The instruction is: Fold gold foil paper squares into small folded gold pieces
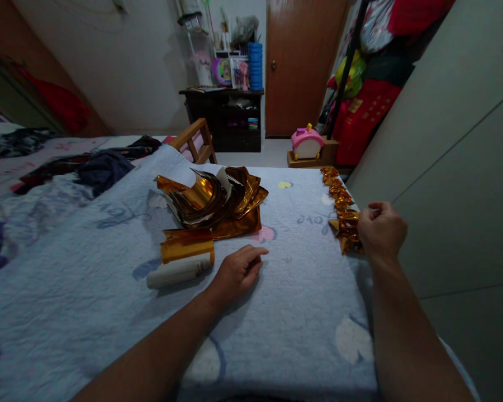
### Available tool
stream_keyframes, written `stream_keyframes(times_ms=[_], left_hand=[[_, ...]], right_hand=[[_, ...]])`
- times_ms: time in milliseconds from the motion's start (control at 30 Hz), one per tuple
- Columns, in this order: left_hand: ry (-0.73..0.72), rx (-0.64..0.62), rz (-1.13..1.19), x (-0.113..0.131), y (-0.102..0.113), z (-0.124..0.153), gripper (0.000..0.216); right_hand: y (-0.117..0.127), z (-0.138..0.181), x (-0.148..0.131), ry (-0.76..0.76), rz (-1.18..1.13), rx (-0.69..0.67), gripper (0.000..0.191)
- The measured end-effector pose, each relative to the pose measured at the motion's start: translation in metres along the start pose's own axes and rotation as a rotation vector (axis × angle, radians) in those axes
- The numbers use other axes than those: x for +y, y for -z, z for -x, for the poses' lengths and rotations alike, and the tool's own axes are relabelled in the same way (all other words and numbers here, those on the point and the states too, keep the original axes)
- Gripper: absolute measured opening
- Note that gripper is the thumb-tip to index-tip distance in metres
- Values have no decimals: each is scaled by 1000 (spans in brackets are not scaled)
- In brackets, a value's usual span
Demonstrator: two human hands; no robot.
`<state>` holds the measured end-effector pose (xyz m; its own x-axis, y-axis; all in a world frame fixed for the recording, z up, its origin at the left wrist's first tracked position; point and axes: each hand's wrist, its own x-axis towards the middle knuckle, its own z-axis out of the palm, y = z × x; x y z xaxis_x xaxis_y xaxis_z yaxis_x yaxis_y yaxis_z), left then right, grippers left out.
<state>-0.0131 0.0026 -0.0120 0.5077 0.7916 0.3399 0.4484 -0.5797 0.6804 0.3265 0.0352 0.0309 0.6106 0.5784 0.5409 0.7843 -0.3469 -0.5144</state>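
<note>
My left hand rests on the pale blue bedspread, index finger stretched out and nothing visible in it. Just left of it lies a roll of paper, grey-white outside, with a gold foil sheet against its far side. Beyond that, a thick curved stack of gold foil paper is fanned out. On the right, my right hand is closed in a fist beside a row of folded gold foil pieces along the bed's edge. Its fingertips are turned away, so anything inside them is hidden.
Dark clothes lie on the bed at left. A pale cabinet rises close to my right hand. Past the bed are a wooden chair, a dark shelf unit, a pink toy house, red boxes and a brown door.
</note>
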Motion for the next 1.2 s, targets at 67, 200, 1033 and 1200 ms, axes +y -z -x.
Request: stream_keyframes(times_ms=[67,200,1033,1200], left_hand=[[-2,1,3,-1,0,0,27],[-4,2,-1,-1,1,0,27],[-229,27,-323,19,7,-2,22],[-98,-150,-535,50,43,1,19]], right_hand=[[1,2,-4,17,-31,-8,28],[0,19,-23,138,-200,-76,24],[-35,93,-57,612,-338,-873,23],[-36,92,-55,597,-324,-896,23]])
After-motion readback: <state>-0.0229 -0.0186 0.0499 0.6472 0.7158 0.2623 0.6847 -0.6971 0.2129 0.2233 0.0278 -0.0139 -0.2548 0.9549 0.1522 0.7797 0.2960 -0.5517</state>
